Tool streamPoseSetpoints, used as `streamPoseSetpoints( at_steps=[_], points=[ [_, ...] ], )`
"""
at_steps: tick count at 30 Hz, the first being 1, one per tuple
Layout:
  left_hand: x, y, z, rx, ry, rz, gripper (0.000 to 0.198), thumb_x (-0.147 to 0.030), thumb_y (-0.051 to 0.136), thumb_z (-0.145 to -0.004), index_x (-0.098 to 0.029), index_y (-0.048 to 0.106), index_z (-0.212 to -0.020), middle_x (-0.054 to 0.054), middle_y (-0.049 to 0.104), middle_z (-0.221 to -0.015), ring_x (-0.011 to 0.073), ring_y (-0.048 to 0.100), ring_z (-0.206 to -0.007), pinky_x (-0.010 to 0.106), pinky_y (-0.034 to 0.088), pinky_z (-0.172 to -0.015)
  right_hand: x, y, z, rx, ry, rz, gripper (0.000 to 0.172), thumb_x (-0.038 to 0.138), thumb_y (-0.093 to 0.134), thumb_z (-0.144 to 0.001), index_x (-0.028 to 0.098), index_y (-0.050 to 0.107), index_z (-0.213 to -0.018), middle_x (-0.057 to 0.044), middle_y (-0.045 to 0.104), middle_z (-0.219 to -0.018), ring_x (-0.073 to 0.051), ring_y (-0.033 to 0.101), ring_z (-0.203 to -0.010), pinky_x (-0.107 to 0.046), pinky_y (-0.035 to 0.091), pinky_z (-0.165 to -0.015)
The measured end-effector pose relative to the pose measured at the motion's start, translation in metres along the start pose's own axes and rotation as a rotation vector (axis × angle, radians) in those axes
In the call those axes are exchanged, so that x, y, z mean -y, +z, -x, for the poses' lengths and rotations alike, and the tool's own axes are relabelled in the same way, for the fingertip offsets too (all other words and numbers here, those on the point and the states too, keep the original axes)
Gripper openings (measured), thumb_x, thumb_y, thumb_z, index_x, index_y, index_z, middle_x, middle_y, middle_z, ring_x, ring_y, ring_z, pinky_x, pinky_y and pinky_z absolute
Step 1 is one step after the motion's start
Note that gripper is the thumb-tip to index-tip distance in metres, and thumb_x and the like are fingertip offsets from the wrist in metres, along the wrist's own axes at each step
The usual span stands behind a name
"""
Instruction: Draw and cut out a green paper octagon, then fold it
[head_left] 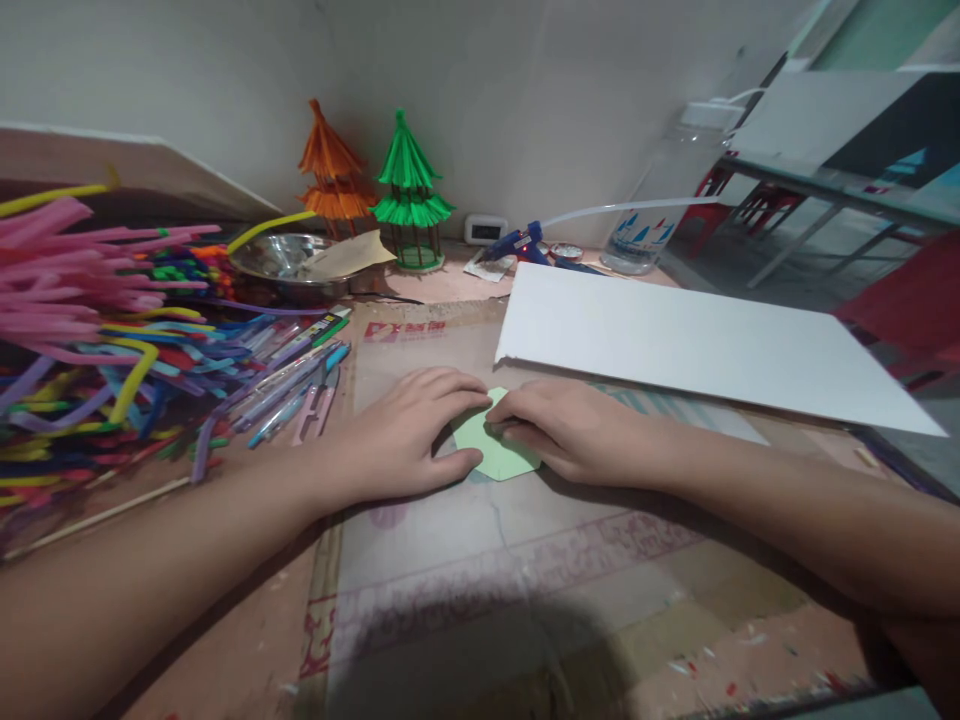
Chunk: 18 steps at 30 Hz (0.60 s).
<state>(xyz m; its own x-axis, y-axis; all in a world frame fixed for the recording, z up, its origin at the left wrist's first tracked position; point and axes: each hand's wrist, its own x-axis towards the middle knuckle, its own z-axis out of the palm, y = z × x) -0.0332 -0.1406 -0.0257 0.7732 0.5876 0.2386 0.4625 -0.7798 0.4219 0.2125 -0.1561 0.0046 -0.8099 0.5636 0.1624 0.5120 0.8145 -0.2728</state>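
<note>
A small light green piece with angled corners (pixel 498 452) lies flat on the cardboard mat (pixel 450 560) between my hands. My left hand (pixel 420 430) rests at its left side, thumb and fingers spread apart, with the fingertips on its edge. From the right, my right hand (pixel 562 425) reaches over the piece with its fingers bent and pressed together near the upper edge. Whether anything small is between those fingers is hidden. A white board (pixel 697 345) lies just beyond my right hand.
Pipe cleaners (pixel 67 290) and pens (pixel 289 390) lie at the left. Behind stand a metal bowl (pixel 277 262), an orange pagoda model (pixel 334 170), a green one (pixel 411 190), a blue glue gun (pixel 519 243) and a clear bottle (pixel 652 200). Red stools are at the right.
</note>
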Motion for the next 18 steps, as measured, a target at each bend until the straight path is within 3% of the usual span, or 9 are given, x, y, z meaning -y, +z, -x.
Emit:
streamPoseSetpoints(
  at_steps=[3, 9, 14, 18],
  points=[
    [0.0, 0.001, 0.0, -0.004, 0.01, -0.014, 0.044, -0.038, 0.064, -0.094, -0.017, 0.063, -0.132, 0.015, 0.062, -0.139, 0.0346, 0.052, -0.135, 0.053, 0.039, -0.117, 0.008, -0.002, 0.003, 0.067, -0.02, -0.018, 0.021, 0.019, 0.047, -0.101, 0.013, 0.067, -0.105, -0.01, 0.071, -0.09, -0.021, 0.063, -0.078, -0.033, 0.046, -0.07],
    [0.0, 0.001, 0.001, -0.001, -0.003, -0.011, 0.047, -0.039, 0.064, -0.093, -0.019, 0.061, -0.135, 0.015, 0.06, -0.142, 0.0356, 0.051, -0.136, 0.055, 0.039, -0.117, 0.018, -0.008, 0.007, 0.152, -0.116, -0.143, 0.022, 0.019, 0.046, -0.103, 0.013, 0.067, -0.109, -0.011, 0.074, -0.093, -0.02, 0.065, -0.083, -0.031, 0.048, -0.076],
    [0.0, 0.0, 0.001, -0.001, 0.016, 0.002, 0.044, -0.038, 0.063, -0.094, -0.02, 0.062, -0.134, 0.014, 0.061, -0.14, 0.034, 0.052, -0.135, 0.053, 0.04, -0.116, 0.015, -0.003, 0.007, 0.055, -0.068, -0.06, 0.022, 0.019, 0.047, -0.102, 0.014, 0.067, -0.11, -0.011, 0.073, -0.093, -0.02, 0.062, -0.079, -0.031, 0.045, -0.072],
    [0.0, 0.0, 0.001, 0.001, 0.004, -0.016, 0.047, -0.038, 0.065, -0.093, -0.017, 0.062, -0.135, 0.016, 0.061, -0.141, 0.0354, 0.052, -0.136, 0.053, 0.038, -0.118, 0.019, -0.002, 0.007, 0.075, -0.147, -0.01, 0.025, 0.02, 0.043, -0.104, 0.012, 0.067, -0.105, -0.01, 0.071, -0.087, -0.019, 0.059, -0.076, -0.03, 0.043, -0.069]
  ],
)
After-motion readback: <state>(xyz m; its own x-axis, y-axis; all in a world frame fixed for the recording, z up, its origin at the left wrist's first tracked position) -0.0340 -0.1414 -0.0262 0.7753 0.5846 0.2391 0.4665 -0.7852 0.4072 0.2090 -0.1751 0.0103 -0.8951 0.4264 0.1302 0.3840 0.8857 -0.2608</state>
